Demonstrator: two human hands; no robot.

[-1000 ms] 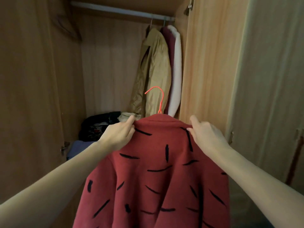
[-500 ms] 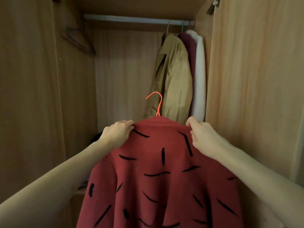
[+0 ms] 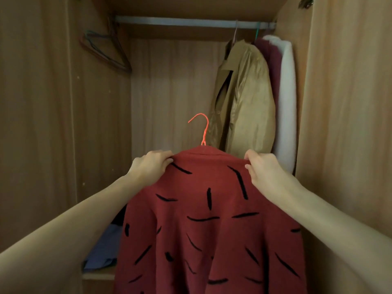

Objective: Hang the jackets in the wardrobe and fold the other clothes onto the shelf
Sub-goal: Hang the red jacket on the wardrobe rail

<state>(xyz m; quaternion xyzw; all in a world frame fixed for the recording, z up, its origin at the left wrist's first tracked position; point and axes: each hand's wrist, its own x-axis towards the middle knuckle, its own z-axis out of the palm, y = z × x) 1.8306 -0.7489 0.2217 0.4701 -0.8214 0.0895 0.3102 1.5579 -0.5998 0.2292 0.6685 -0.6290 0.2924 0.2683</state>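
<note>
A red jacket with black dashes (image 3: 210, 219) hangs on an orange hanger (image 3: 202, 130) in front of the open wardrobe. My left hand (image 3: 151, 165) grips its left shoulder and my right hand (image 3: 264, 170) grips its right shoulder. The hanger's hook sticks up free, well below the metal rail (image 3: 180, 21). On the rail at the right hang a tan jacket (image 3: 244, 96), a dark red garment (image 3: 273, 66) and a white one (image 3: 286, 96).
Empty hangers (image 3: 104, 52) hang against the left wall near the rail's left end. A blue garment (image 3: 104, 249) lies on the shelf (image 3: 98, 274) at the lower left, partly hidden by my arm. Wardrobe walls and a door (image 3: 350, 124) close in both sides.
The red jacket on its hanger has been raised and carried toward the wardrobe's inside, both hands keeping their grip. The view has tilted up, showing more of the rail.
</note>
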